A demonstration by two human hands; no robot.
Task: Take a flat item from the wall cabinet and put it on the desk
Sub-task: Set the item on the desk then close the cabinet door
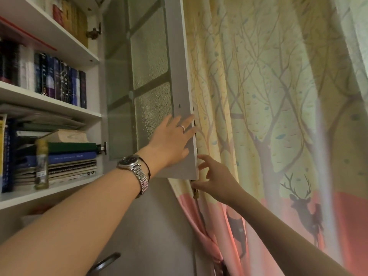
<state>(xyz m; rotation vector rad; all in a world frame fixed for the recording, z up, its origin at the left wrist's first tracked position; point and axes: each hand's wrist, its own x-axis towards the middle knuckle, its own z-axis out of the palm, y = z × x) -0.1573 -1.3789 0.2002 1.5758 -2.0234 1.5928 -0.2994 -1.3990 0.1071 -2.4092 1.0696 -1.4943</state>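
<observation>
Hands meet at the open glass cabinet door (175,86): left hand (171,140) flat on its frame, fingers spread, right hand (217,178) loosely open at its lower corner, neither gripping. Flat notebooks (71,168), probably the target, lie stacked lengthwise well left of both hands, on the wall cabinet (49,191)'s lowest shelf, nearer the left hand.

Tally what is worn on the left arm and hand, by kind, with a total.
Silver metal wristwatch: 1
Thin black band on the wrist: 1
Silver ring on a finger of the left hand: 1
Total: 3
</observation>
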